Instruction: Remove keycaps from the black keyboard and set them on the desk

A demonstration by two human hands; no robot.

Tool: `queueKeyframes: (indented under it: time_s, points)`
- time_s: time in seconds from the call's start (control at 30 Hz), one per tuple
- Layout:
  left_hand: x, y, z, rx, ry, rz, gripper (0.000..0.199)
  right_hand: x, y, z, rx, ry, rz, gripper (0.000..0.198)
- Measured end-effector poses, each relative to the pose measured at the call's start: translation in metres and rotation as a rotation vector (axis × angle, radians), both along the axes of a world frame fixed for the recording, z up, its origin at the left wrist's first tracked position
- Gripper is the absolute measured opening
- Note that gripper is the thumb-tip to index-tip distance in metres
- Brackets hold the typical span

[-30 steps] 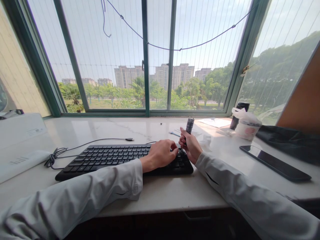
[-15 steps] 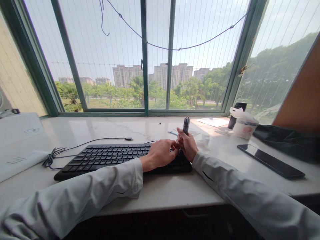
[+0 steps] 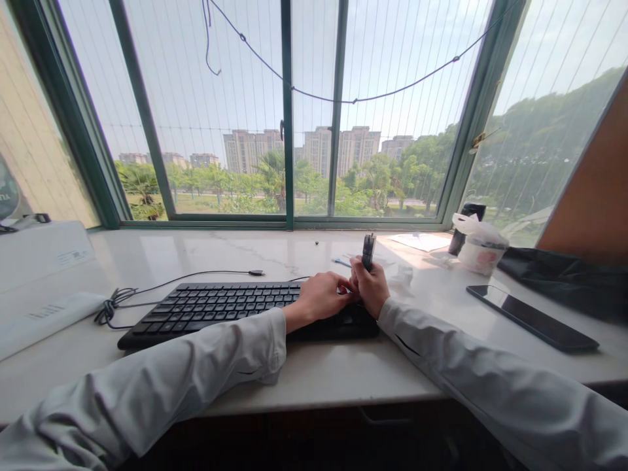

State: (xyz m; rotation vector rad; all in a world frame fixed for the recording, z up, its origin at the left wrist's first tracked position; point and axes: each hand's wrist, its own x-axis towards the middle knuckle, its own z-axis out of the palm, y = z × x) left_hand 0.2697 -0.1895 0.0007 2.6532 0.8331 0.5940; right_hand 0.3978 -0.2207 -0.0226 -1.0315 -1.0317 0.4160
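A black keyboard (image 3: pixel 216 307) lies across the table in front of me. My right hand (image 3: pixel 370 286) is closed round a small dark stick-shaped tool (image 3: pixel 368 252), held upright over the keyboard's right end; its notched top sticks out above the fist. My left hand (image 3: pixel 326 297) rests over the right part of the keys, palm down. Its fingers are bent together and reach to the underside of my right hand. Whatever lies between those fingertips is hidden. Just beyond the hands is a thin blue stick (image 3: pixel 341 262).
A bundled cable (image 3: pixel 112 307) with a plug (image 3: pixel 256 273) lies left of and behind the keyboard. To the right are a phone (image 3: pixel 530 317), a bagged white tub (image 3: pixel 479 252) and black cloth-like material (image 3: pixel 564 278). A white box (image 3: pixel 44 252) stands at left. Windows rise behind the table.
The dark tool in my right hand has tipped slightly and sits a little lower. My left fingers have drawn closer together near the right hand. The view has shifted slightly.
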Motion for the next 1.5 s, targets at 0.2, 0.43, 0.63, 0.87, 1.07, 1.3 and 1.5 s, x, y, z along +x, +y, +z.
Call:
queueKeyframes:
  time_s: [0.2, 0.43, 0.63, 0.87, 1.07, 1.3, 1.5]
  points:
    - [0.002, 0.0, 0.0, -0.024, 0.007, 0.036, 0.029, -0.001, -0.001, 0.0, -0.03, 0.01, -0.028, 0.036]
    - [0.002, -0.003, 0.003, -0.045, 0.012, 0.071, 0.031, -0.002, -0.003, 0.0, -0.012, 0.002, -0.06, 0.037]
    - [0.002, -0.004, 0.004, -0.052, 0.016, 0.087, 0.033, -0.002, -0.002, -0.001, 0.022, 0.036, -0.047, 0.036]
    - [0.003, -0.005, 0.005, -0.081, 0.027, 0.097, 0.03, -0.003, -0.004, 0.0, 0.037, -0.008, -0.035, 0.036]
    - [0.002, -0.001, 0.005, -0.125, 0.021, 0.069, 0.034, -0.004, -0.007, 0.003, 0.072, 0.101, 0.083, 0.04]
    - [0.002, 0.0, 0.006, -0.167, 0.011, 0.069, 0.037, -0.002, -0.008, 0.002, 0.068, 0.044, 0.032, 0.04]
    - [0.001, -0.001, 0.007, -0.194, 0.009, 0.033, 0.042, -0.006, -0.015, 0.001, 0.046, -0.056, -0.023, 0.04]
